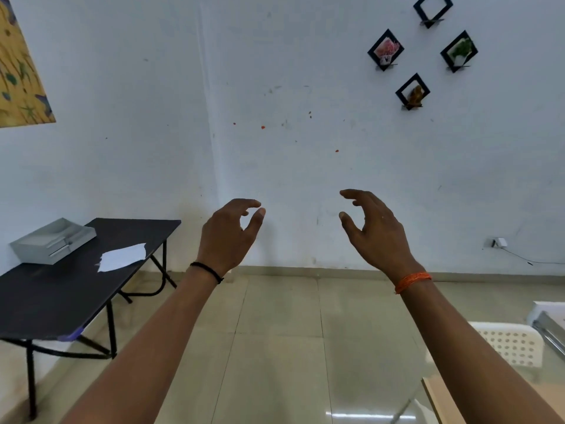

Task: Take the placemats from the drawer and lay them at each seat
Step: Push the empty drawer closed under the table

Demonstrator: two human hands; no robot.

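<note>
White wall ahead; both hands hovering empty, fingers spread; no placemats showing, task likely just starting.

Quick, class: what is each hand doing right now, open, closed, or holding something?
Left hand: open, fingers loosely curled, holding nothing, raised in the air.
Right hand: open, fingers loosely curled, holding nothing, raised in the air.

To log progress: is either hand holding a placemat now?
No, the left hand and right hand are both raised with fingers curled and hold nothing.
</note>
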